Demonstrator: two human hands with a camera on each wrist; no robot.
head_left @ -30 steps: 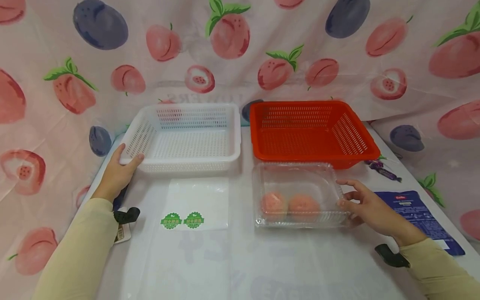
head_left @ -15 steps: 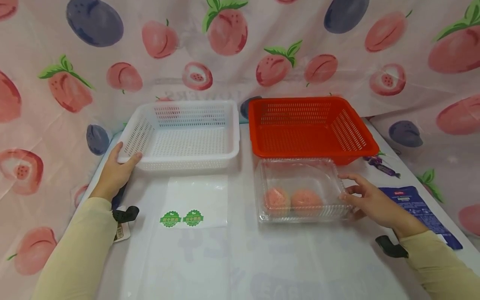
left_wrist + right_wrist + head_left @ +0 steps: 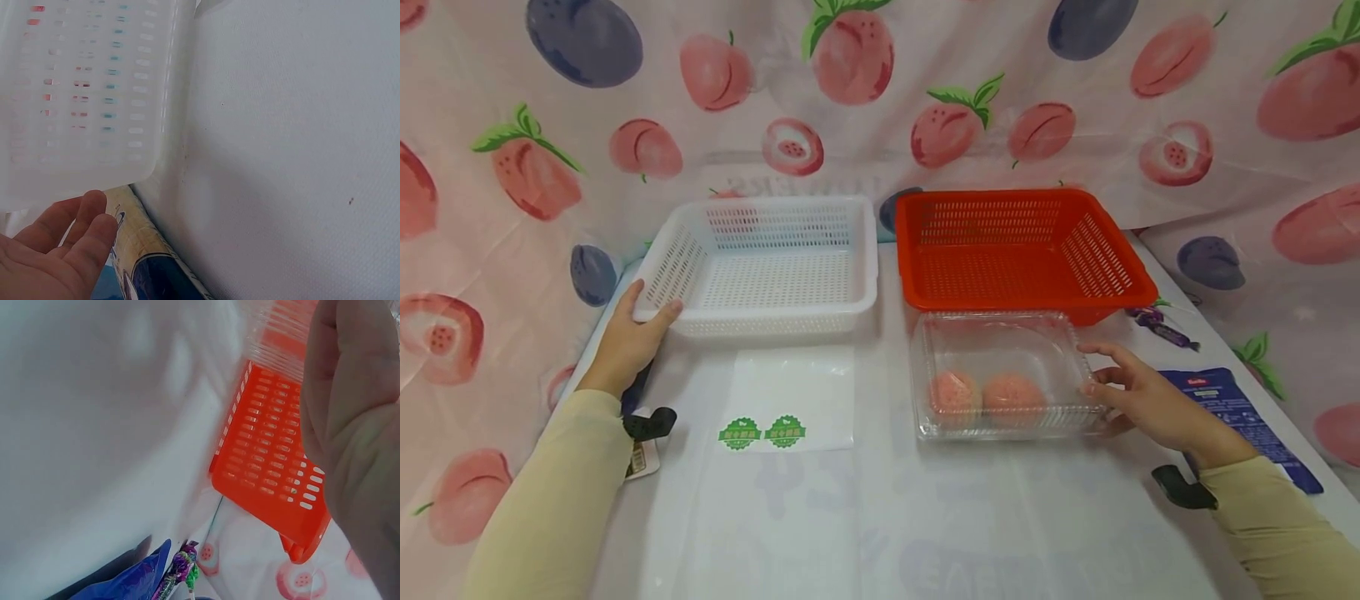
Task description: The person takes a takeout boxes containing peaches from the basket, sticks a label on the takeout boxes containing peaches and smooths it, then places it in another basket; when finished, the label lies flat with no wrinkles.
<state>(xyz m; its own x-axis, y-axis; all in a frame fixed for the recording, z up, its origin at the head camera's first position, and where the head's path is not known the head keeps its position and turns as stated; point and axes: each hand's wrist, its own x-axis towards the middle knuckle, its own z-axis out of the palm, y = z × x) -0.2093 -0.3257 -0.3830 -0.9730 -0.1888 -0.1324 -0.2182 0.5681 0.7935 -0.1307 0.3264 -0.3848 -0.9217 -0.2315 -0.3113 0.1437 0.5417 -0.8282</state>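
Observation:
My left hand (image 3: pixel 625 342) holds the front left corner of a white perforated plastic basket (image 3: pixel 767 321), its thumb on the front rim. In the left wrist view, the fingertips sit right at the corner of that basket (image 3: pixel 150 156). My right hand (image 3: pixel 1150 404) grips the right side of a clear plastic box (image 3: pixel 1007 342), fingers and thumb bent at its edge. Inside the box lie two round pinkish-orange things (image 3: pixel 1013 396). Most of the box is out of the right wrist view, where my right hand (image 3: pixel 362 394) covers part of a red basket (image 3: pixel 269 444).
The red basket (image 3: pixel 1000 308) stands right behind the box. Purple wrapped candies (image 3: pixel 1161 327) and a dark blue packet (image 3: pixel 1240 417) lie at right. A clear sheet with two green badges (image 3: pixel 793 392) lies before the white basket. A beige and blue pack (image 3: pixel 156 269) lies under my left hand.
The clear box has shifted slightly right with my right hand. Everything sits a little higher in the head view, as the camera has tilted. The left hand stays at the basket corner.

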